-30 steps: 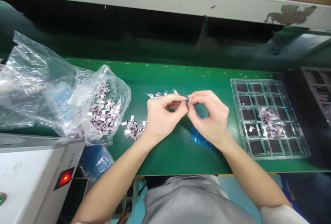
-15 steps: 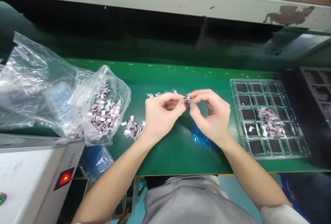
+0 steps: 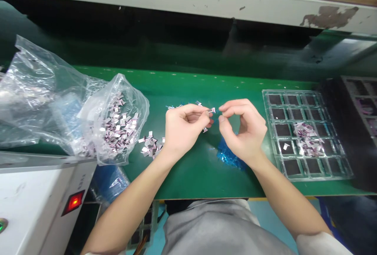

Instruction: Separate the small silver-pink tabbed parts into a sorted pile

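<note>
My left hand (image 3: 187, 127) pinches a small flat part (image 3: 212, 110), white with a dark purple band, between thumb and forefinger. Just to its right, my right hand (image 3: 244, 127) has thumb and forefinger close together on a tiny bit of blue film (image 3: 218, 111), apart from the part. Under the right hand lies a heap of blue film pieces (image 3: 229, 155). Left of my left wrist is a loose pile of similar small parts (image 3: 150, 145). More parts with blue film (image 3: 198, 104) lie behind my left hand, partly hidden by it.
On the left, an open clear plastic bag (image 3: 138, 102) holds many small parts. A clear compartment tray (image 3: 269, 129) at right has parts heaped in its middle and dark squares in its pockets. A white machine (image 3: 35, 196) with a lit red switch stands front left, on the green table (image 3: 188, 180).
My right hand has moved slightly right and away from the part, with a bit of blue film now showing at its fingertips. The left hand has stayed nearly in place, still holding the part.
</note>
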Tool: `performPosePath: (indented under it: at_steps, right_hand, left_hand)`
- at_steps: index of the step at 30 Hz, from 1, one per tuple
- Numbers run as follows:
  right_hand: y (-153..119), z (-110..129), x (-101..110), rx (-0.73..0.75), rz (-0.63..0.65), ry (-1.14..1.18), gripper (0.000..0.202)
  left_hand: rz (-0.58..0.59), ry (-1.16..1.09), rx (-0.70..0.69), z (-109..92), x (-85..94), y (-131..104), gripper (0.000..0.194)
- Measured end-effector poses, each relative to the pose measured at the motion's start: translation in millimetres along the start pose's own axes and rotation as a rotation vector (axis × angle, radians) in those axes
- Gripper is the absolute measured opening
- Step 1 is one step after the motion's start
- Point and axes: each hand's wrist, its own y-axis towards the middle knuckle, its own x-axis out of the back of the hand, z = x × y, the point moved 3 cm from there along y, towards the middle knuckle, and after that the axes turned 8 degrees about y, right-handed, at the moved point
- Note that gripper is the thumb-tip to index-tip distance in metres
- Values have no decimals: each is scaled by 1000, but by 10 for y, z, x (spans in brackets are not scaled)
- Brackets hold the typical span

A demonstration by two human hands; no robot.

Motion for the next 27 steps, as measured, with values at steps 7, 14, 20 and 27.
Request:
performPosePath:
  at_steps: [7,14,20,27]
  right_hand:
    - [-5,12,-27,33,65,18,20]
    - [33,-125,60,-150,156,-265,17]
    - [-10,-420,148,-223,585,-564,22]
    - [32,-405,228,-217,659,-522,23]
  left_hand:
    - [0,6,-71,-20,-10,-2,7]
    - [-32,1,-87,-28,3,8,14]
    - [-47,6,-83,-14,15,28,13]
    - [-33,14,-72,21,2,36,8]
